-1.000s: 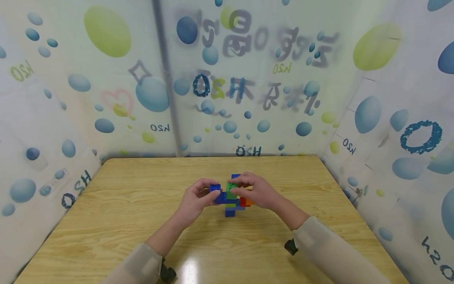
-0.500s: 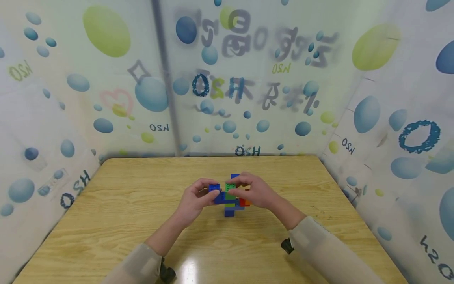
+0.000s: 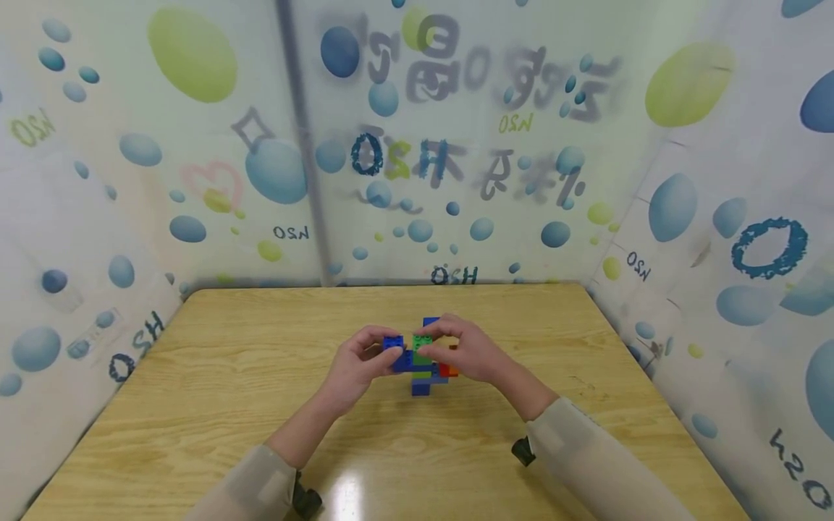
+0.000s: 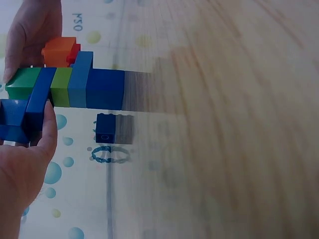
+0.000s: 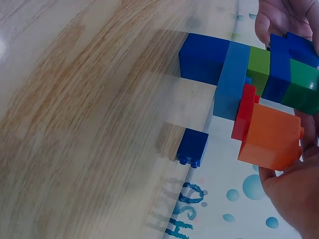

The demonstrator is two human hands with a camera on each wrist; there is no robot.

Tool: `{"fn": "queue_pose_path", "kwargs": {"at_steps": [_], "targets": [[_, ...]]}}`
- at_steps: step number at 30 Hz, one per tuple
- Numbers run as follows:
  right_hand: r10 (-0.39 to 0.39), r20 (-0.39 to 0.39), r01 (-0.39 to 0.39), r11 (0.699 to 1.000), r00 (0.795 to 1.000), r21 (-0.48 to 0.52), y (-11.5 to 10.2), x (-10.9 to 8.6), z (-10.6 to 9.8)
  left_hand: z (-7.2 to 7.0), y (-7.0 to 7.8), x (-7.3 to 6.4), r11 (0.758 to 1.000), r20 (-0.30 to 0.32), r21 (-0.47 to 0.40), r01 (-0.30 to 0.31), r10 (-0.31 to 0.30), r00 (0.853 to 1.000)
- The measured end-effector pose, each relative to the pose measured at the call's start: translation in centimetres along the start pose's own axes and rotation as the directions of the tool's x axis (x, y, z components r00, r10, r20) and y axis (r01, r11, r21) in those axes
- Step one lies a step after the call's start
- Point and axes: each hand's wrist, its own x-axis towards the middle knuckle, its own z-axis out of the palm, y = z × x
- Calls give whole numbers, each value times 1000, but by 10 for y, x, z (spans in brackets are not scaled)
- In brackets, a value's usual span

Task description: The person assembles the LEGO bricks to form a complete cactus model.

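A toy-block build stands on the table: a dark blue base brick (image 4: 104, 89), a lighter blue brick (image 5: 232, 79), a lime brick (image 4: 61, 87), a long dark blue brick (image 5: 277, 68) and a green brick (image 3: 422, 349) on top. My left hand (image 3: 352, 370) pinches the blue brick (image 3: 393, 342) at the build's left end. With thumb and fingers, my right hand (image 3: 474, 352) grips the green brick. A red brick (image 5: 244, 112) and an orange brick (image 5: 273, 137) jut out on the right, partly hidden by the right hand in the head view.
Behind the build, a separate blue brick (image 5: 193, 145) lies on the wooden table (image 3: 260, 376). A patterned curtain (image 3: 417, 217) rises past the table's far edge, with similar sheets at both sides.
My right forearm has shifted slightly inward to the left. Both hands keep hold of the bricks, and the build looks unchanged.
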Motion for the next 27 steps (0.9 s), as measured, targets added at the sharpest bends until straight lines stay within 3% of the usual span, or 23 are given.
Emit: {"fn": "queue_pose_path", "kwargs": {"at_steps": [22,27], "targets": [[-23,-3,23,1000,1000,21,2,0,2,1,1,0,1000,-3,6,-4,4,1000],[-30,-5,30,999,1000,-15,1,-1,2,1,2,0,1000,-5,7,0,0,1000]]}}
